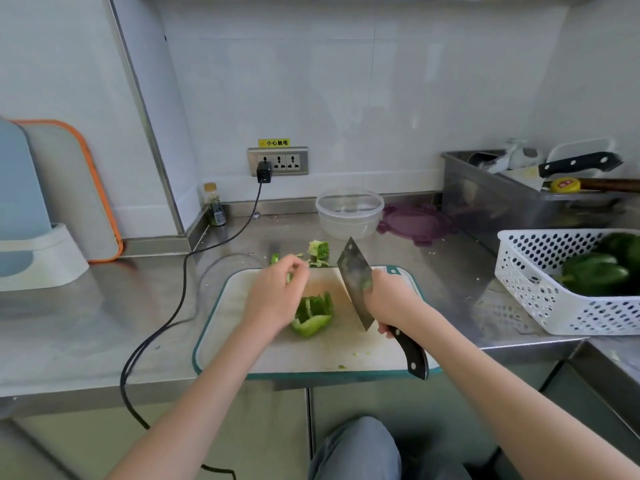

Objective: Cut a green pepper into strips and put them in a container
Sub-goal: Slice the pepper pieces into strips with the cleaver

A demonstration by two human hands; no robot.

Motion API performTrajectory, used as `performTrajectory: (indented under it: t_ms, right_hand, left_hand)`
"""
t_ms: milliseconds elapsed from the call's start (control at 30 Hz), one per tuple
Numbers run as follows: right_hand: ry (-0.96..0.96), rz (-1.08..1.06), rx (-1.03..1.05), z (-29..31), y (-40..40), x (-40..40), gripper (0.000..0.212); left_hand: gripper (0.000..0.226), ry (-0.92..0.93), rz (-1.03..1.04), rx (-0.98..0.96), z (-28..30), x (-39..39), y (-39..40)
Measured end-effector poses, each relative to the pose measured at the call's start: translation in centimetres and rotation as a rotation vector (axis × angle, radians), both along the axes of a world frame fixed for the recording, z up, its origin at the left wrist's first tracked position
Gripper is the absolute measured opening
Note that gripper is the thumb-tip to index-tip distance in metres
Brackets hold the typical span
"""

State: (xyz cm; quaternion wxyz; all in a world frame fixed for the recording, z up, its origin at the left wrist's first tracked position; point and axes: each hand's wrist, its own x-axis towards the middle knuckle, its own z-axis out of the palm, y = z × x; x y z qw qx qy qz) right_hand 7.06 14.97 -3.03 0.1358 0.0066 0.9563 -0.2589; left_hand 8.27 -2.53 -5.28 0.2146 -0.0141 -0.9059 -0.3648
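Note:
A cut-open green pepper piece lies on the white cutting board with a teal rim. My left hand hovers at the board's far edge, its fingers curled and pinching a small green scrap. My right hand grips a cleaver by its black handle, blade raised and tilted over the board, right of the pepper. The pepper core and scraps lie on the counter just beyond the board. A clear plastic container stands open at the back, its purple lid beside it.
A white perforated basket with whole green peppers sits at the right. Behind it is a steel tray holding another knife. A black cable runs from the wall socket across the counter. Boards lean at the left.

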Motion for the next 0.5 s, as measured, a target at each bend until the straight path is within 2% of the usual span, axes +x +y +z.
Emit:
performTrajectory:
  t_ms: [67,100,167,200,267,333,500]
  right_hand:
    - [0.015,-0.020,-0.023,-0.5,0.2,-0.2,0.020]
    - [0.037,-0.037,-0.048,-0.6,0.4,-0.3,0.020]
    - [0.070,-0.049,-0.070,-0.7,0.6,-0.4,0.019]
    - [0.069,-0.055,-0.072,-0.8,0.6,-0.4,0.017]
    - [0.061,-0.063,-0.082,-0.8,0.7,-0.3,0.016]
    - [0.070,-0.067,-0.092,-1.0,0.7,-0.4,0.020]
    - [0.072,-0.081,-0.123,-1.0,0.9,-0.2,0.020]
  left_hand:
    - [0.020,0.153,0.157,-0.207,0.0,-0.3,-1.5]
    - [0.019,0.146,0.187,-0.320,-0.3,-0.7,-2.2]
    - [0.027,-0.005,0.137,-0.453,-0.8,-1.7,-3.2]
    - [0.031,-0.101,0.085,-0.447,-1.1,-2.2,-3.5]
    - [0.032,-0.254,-0.006,-0.311,-1.2,-2.5,-3.7]
    - [0.031,-0.316,-0.043,-0.133,-1.4,-2.6,-3.6]
    - [0.030,-0.204,0.044,0.120,-2.2,-3.9,-4.0]
